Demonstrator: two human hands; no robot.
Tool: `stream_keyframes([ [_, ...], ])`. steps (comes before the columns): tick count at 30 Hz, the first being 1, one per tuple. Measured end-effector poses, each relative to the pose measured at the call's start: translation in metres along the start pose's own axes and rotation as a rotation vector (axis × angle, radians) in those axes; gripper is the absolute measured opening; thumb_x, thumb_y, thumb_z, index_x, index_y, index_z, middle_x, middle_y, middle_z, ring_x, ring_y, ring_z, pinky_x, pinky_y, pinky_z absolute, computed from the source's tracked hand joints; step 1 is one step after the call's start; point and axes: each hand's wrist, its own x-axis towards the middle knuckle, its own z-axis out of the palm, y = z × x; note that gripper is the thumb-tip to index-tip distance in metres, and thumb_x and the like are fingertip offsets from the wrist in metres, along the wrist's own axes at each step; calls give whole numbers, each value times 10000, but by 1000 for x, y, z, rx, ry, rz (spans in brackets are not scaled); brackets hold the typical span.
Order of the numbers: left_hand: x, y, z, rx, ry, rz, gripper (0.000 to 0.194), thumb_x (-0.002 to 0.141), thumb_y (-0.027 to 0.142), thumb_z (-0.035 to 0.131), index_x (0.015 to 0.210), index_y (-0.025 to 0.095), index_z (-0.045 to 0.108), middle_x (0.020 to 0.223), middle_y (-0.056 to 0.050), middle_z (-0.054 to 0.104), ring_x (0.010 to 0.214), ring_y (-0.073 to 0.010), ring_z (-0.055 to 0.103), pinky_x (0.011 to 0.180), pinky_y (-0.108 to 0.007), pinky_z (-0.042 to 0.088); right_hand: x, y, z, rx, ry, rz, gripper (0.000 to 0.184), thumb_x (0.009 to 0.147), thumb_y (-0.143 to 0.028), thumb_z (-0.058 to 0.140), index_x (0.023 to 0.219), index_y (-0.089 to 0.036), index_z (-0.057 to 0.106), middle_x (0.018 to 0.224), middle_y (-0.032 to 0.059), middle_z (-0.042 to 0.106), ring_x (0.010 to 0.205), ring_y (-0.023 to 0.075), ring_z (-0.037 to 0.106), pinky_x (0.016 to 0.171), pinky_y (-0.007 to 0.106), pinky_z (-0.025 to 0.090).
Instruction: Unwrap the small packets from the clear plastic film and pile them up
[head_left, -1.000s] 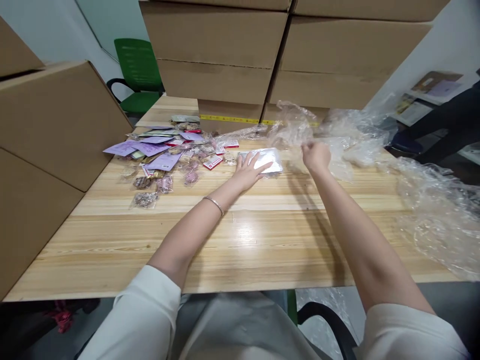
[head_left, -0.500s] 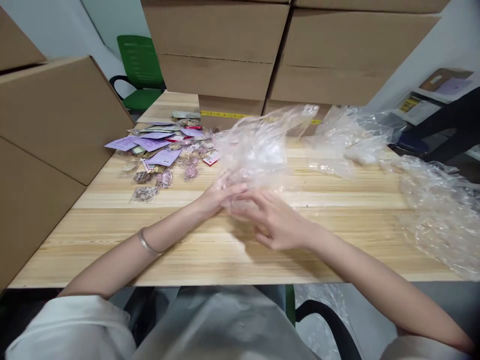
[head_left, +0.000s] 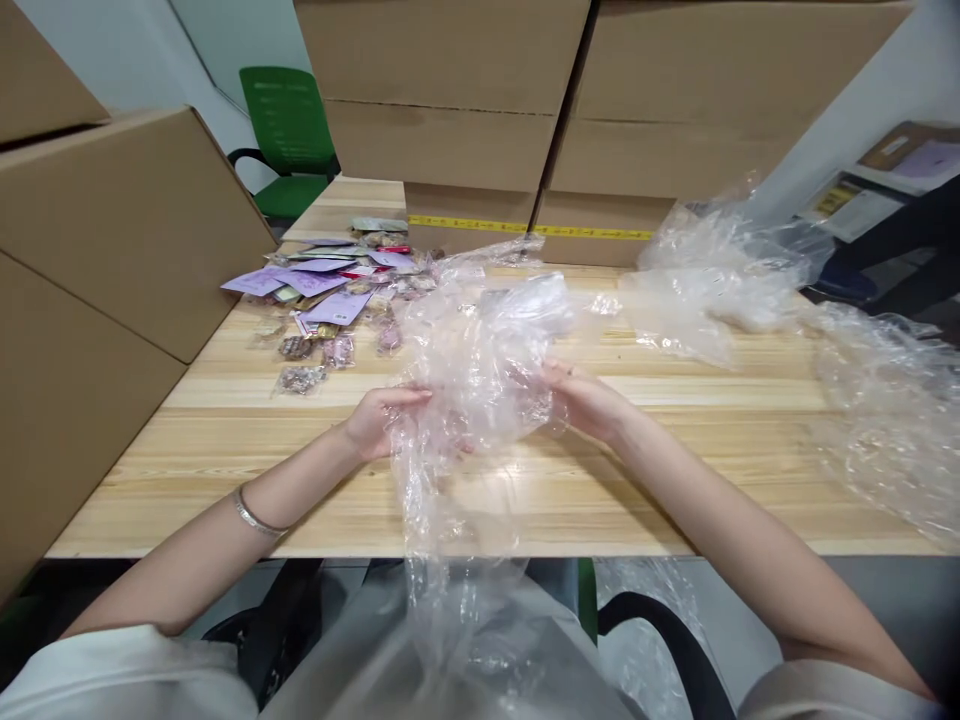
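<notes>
Since half a second ago the two hands have moved apart, and the film (head_left: 487,390) now trails down over the table's (head_left: 225,430) front edge. From here I see the left grip (head_left: 373,424) pinching the film, thumb above, fingers showing through beneath. The right grip (head_left: 592,402) is against its other side; whether those fingertips are closed I can't tell. Packets (head_left: 339,308) lie heaped beyond the left grip, more plastic (head_left: 697,310) lies crumpled to the right, and boxes (head_left: 450,150) stand behind.
</notes>
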Motion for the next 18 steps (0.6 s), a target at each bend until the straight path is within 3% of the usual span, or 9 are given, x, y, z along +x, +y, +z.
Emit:
stream_keyframes([
  [2,1,4,-7,49,76,32,295,867,222,535,1058,101,724,1009,-147,755,943,-338,720,864,-515,563,-3,-2,0,102,129,-90,322,649,-486,834,787,-261,650,752,-31,663,766,162,657,809,335,554],
  [4,1,11,-16,115,189,112,293,929,249,501,1069,109,717,1013,-132,752,915,-280,728,854,-424,575,-6,-8,-8,164,257,-208,330,617,-438,866,778,-272,632,660,-74,582,591,101,565,624,243,528],
  [6,2,20,-25,191,307,186,311,970,287,473,1072,112,709,933,-115,753,812,-235,734,776,-358,589,-7,-14,-23,194,362,-305,337,605,-393,877,828,-283,649,685,-81,568,541,74,489,525,195,468],
  [8,2,31,-31,242,446,251,324,990,294,442,1064,113,700,771,-79,728,683,-205,719,689,-330,590,-8,-18,-42,195,408,-394,307,595,-360,873,790,-278,652,695,-73,551,549,69,457,521,181,452],
  [11,0,46,-37,283,632,329,315,998,266,415,1016,115,691,621,-27,657,542,-160,666,573,-271,563,-15,-21,-75,116,363,-482,308,607,-408,839,608,-250,575,670,-44,501,609,95,488,630,224,506],
  [15,-7,58,-47,370,687,374,237,958,271,497,984,138,691,682,-20,672,532,-132,643,551,-243,544,-38,-23,-128,-132,243,-514,444,678,-496,783,475,-227,494,825,8,568,884,168,617,906,363,512],
  [18,-7,62,-59,481,691,413,231,929,308,535,1031,165,686,764,-25,689,570,-139,650,588,-266,548,-60,-27,-167,-566,50,-244,434,746,-525,737,462,-243,569,1047,70,645,1069,262,628,959,473,490],
])
